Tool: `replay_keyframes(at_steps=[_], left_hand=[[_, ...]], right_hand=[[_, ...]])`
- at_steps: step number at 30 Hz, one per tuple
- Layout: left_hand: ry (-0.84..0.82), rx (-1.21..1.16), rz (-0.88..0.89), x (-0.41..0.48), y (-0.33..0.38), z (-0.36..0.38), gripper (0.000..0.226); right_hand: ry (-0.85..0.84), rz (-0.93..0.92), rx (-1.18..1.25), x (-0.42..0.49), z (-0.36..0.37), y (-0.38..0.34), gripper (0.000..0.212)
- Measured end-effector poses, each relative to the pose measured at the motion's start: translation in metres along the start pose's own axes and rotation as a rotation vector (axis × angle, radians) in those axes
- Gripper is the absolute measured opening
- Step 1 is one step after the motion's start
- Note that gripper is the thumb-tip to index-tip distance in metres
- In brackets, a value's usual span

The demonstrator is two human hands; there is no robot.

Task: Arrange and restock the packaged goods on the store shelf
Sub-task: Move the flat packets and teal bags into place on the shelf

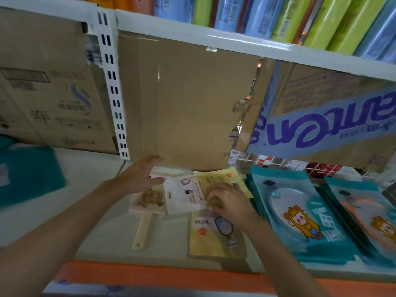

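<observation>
Head view: right hand pinches the white pack by its right edge, mid-shelf toward the back, long axis front-to-back; left hand, fingers straight and together, hovers just left.

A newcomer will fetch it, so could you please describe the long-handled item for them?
On the white, orange-edged shelf, left of the yellow packets and beneath the left hand, lies a pink-headed paddle. It alone has a cream handle with a hole, pointing toward the shelf front.
</observation>
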State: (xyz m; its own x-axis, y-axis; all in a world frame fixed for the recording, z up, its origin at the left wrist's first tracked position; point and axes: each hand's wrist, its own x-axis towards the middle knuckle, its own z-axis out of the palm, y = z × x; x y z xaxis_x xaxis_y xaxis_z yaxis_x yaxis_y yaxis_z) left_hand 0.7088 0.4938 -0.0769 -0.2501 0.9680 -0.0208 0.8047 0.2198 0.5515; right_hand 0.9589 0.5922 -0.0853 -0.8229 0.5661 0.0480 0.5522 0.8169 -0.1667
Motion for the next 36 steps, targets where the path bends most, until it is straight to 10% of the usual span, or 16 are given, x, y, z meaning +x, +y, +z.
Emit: replay_keyframes(at_steps=[19,22,26,36], left_hand=[[-0.132,-0.276,0.049,-0.007,0.023,-0.039,0.093],[-0.109,-0.39,0.107,-0.004,0.043,-0.042,0.086],[-0.034,-0.508,0.161,-0.001,0.067,-0.041,0.021],[0.204,-0.502,0.113,0.018,0.091,-0.05,0.053]], right_hand=[[0.617,0.086,0.113,0.031,-0.059,0.01,0.009],[0.642,0.092,0.234,0.031,-0.075,0.008,0.009],[0.684,0.068,0.405,0.028,-0.088,0.004,0.012],[0.433,0.085,0.69,0.013,-0.091,0.014,0.007]])
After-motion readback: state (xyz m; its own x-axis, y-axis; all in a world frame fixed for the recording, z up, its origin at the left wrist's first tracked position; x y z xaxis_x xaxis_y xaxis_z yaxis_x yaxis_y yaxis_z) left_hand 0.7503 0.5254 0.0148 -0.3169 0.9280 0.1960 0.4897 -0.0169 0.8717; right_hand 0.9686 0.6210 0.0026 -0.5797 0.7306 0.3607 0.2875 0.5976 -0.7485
